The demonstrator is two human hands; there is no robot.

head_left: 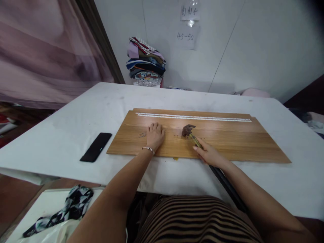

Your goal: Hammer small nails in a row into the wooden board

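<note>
Flat on the wooden board (222, 138) lies my left hand (155, 135), palm down with its fingers stretched out. Just left of it is a small bunch of nails (142, 135). My right hand (209, 153) is wrapped round the handle of a claw hammer (188, 130), whose rusty head is at the board's middle. The black lower part of the handle runs back under my right forearm. Small dark marks or nail heads (176, 135) show on the wood between my left hand and the hammer head; they are too small to make out.
Two white measuring strips (192, 117) run along the board's far side. The board rests on a white-covered table (76, 118). A black phone (96, 147) lies left of the board. Folded clothes (146, 64) are stacked behind the table, and a patterned cloth (76, 202) lies at lower left.
</note>
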